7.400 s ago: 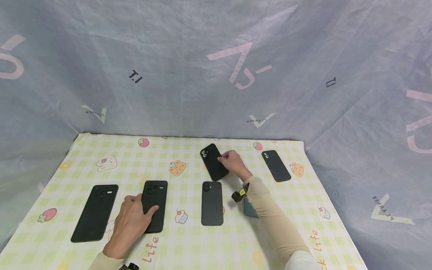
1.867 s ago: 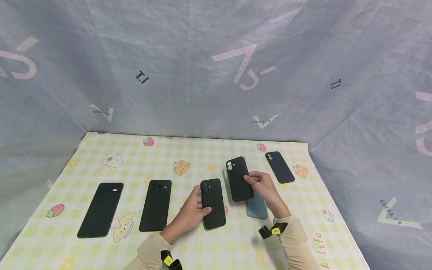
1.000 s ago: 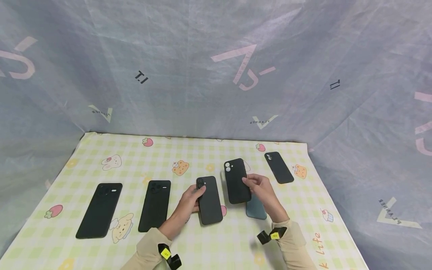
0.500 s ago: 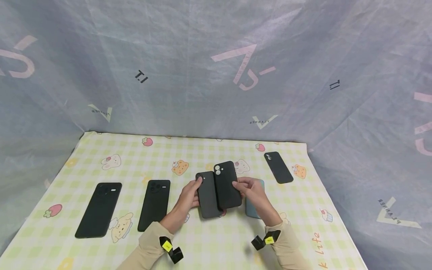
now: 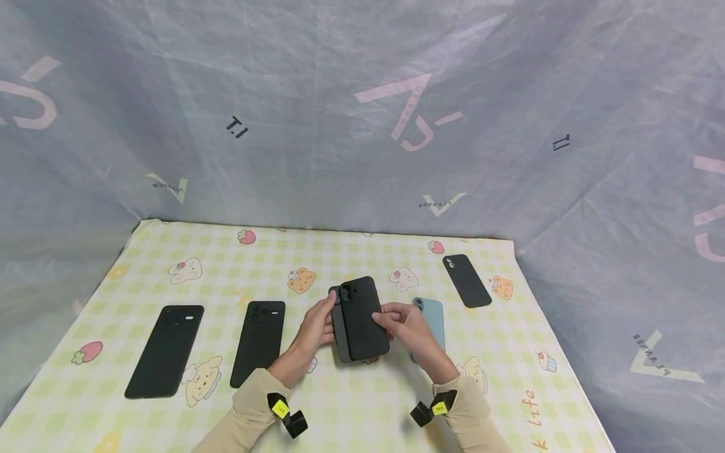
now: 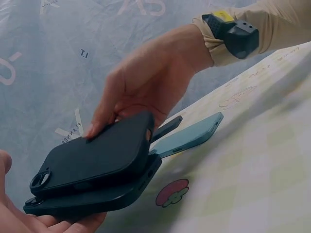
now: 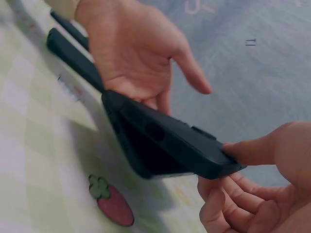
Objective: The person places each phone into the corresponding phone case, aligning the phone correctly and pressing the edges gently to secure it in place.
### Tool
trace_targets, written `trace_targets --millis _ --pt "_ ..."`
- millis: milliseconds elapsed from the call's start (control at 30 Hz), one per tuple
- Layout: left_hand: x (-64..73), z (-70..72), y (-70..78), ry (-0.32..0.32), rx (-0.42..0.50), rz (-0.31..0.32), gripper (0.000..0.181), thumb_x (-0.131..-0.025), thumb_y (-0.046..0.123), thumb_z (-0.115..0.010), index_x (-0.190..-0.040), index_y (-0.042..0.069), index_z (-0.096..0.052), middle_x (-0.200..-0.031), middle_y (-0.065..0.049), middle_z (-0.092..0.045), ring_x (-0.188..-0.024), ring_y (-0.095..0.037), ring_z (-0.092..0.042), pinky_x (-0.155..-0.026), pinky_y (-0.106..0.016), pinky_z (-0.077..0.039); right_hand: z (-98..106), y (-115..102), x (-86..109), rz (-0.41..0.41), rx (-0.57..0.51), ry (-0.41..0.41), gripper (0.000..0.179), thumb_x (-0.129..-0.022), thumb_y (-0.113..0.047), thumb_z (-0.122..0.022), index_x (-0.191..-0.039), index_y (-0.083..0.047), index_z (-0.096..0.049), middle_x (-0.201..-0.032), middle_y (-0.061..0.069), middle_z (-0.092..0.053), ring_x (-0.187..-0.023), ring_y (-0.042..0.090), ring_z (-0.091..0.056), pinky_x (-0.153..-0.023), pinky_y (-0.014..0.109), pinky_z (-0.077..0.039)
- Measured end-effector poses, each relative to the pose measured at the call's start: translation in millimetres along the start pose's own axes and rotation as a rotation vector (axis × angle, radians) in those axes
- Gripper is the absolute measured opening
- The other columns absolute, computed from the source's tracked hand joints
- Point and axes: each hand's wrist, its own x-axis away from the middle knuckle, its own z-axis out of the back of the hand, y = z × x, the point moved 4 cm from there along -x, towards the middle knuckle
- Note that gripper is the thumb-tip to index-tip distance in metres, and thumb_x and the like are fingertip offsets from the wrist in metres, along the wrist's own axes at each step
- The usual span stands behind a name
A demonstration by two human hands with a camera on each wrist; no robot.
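My left hand point(image 5: 311, 330) holds a dark smartphone point(image 5: 341, 340) above the table, fingers under it and thumb by its upper left corner. My right hand point(image 5: 412, 330) pinches a black phone case point(image 5: 365, 321) by its right edge, thumb on the back. The case lies over most of the phone, shifted rightward, with a strip of phone showing on the left. In the left wrist view the case point(image 6: 102, 155) sits tilted on top of the phone point(image 6: 116, 196). From the right wrist view, a wedge-shaped gap shows between case point(image 7: 182, 143) and phone.
Two black phone-shaped pieces lie at left, one outer point(image 5: 164, 352) and one inner point(image 5: 258, 343). A teal phone point(image 5: 433, 318) lies beside my right hand, and a black case point(image 5: 467, 281) farther back right. A grey-blue curtain point(image 5: 317, 126) borders the checked tablecloth point(image 5: 362, 415).
My left hand has lifted the phone off the table, its thumb shifting up toward the camera corner. The right hand has carried the case leftward until it overlaps the phone, uncovering the teal phone.
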Motion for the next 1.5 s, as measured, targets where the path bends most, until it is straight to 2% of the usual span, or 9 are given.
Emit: trace_targets --millis 133,300,500,667,767,933,1133,1267,1500 --pt "0.8 0.9 0.9 0.004 -0.001 -0.003 0.084 -0.113 0.062 -0.038 -0.165 -0.004 -0.029 -0.154 -0.034 -0.051 -0.137 -0.044 -0.059 -0.111 -0.052 -0.05 -2.2 1.1 0.2 0.035 0.051 0.039 0.023 -0.101 -0.016 -0.077 -0.112 0.004 -0.074 -0.09 0.008 -0.079 -0.067 0.012 -0.064 -0.063 0.028 -0.054" --pt "1.3 1.8 0.9 0.008 -0.004 -0.002 0.081 -0.114 0.059 -0.037 -0.165 -0.004 -0.03 -0.153 -0.034 -0.052 -0.137 -0.044 -0.059 -0.112 -0.052 -0.05 -2.5 2.9 0.0 0.075 0.109 0.073 0.023 -0.1 -0.014 -0.078 -0.114 0.003 -0.076 -0.09 0.008 -0.078 -0.069 0.012 -0.068 -0.066 0.031 -0.058" --pt "0.2 2.0 0.2 -0.005 0.003 0.002 0.082 -0.114 0.061 -0.036 -0.166 -0.002 -0.027 -0.157 -0.033 -0.048 -0.141 -0.045 -0.055 -0.115 -0.054 -0.047 -2.6 0.4 -0.1 0.092 0.05 0.04 0.027 -0.101 -0.013 -0.076 -0.119 0.006 -0.075 -0.096 0.013 -0.081 -0.078 0.012 -0.074 -0.073 0.025 -0.059" --pt "-1.0 0.8 0.2 -0.019 0.02 -0.001 0.086 -0.113 0.064 -0.038 -0.166 -0.002 -0.026 -0.157 -0.033 -0.048 -0.141 -0.044 -0.056 -0.114 -0.053 -0.048 -5.1 1.3 -1.4 0.056 -0.004 0.022 0.028 -0.1 -0.015 -0.078 -0.118 0.006 -0.075 -0.092 0.012 -0.081 -0.069 0.014 -0.071 -0.071 0.027 -0.057" --pt "-1.3 0.2 0.2 -0.018 0.028 -0.006 0.085 -0.112 0.064 -0.039 -0.165 -0.001 -0.029 -0.153 -0.032 -0.053 -0.136 -0.042 -0.061 -0.111 -0.05 -0.051 -7.9 2.9 -1.7 0.038 -0.009 0.028 0.026 -0.099 -0.016 -0.079 -0.115 0.005 -0.076 -0.09 0.01 -0.081 -0.068 0.013 -0.07 -0.069 0.028 -0.057" --pt "-1.3 -0.4 0.8 -0.001 0.031 -0.015 0.08 -0.113 0.061 -0.04 -0.161 -0.002 -0.037 -0.144 -0.029 -0.062 -0.125 -0.037 -0.069 -0.102 -0.044 -0.057 -10.3 3.7 0.4 0.068 0.103 0.107 0.019 -0.096 -0.016 -0.082 -0.107 0.0 -0.079 -0.086 0.005 -0.078 -0.068 0.01 -0.066 -0.062 0.024 -0.052" --pt "-0.6 -1.3 0.9 0.011 0.038 -0.011 0.077 -0.113 0.059 -0.04 -0.159 -0.002 -0.041 -0.141 -0.029 -0.065 -0.122 -0.037 -0.071 -0.1 -0.044 -0.058 -12.1 -1.3 4.2 0.19 0.294 0.185 0.015 -0.095 -0.016 -0.084 -0.103 -0.004 -0.082 -0.087 0.003 -0.076 -0.066 0.01 -0.067 -0.057 0.022 -0.049" --pt "-1.4 -2.6 0.6 0.0 0.037 -0.01 0.076 -0.114 0.058 -0.038 -0.16 -0.003 -0.039 -0.144 -0.031 -0.062 -0.127 -0.04 -0.068 -0.103 -0.046 -0.057 -14.6 -2.1 5.5 0.24 0.372 0.202 0.018 -0.095 -0.016 -0.084 -0.106 -0.002 -0.083 -0.09 0.004 -0.077 -0.067 0.009 -0.068 -0.057 0.022 -0.051" --pt "-1.5 -4.0 0.3 -0.014 0.019 -0.002 0.08 -0.114 0.06 -0.039 -0.161 -0.005 -0.035 -0.15 -0.033 -0.056 -0.133 -0.044 -0.062 -0.108 -0.049 -0.053 -19.3 -2.3 6.3 0.247 0.407 0.185 0.019 -0.097 -0.018 -0.082 -0.108 -0.002 -0.083 -0.089 0.002 -0.077 -0.066 0.007 -0.066 -0.056 0.023 -0.05"
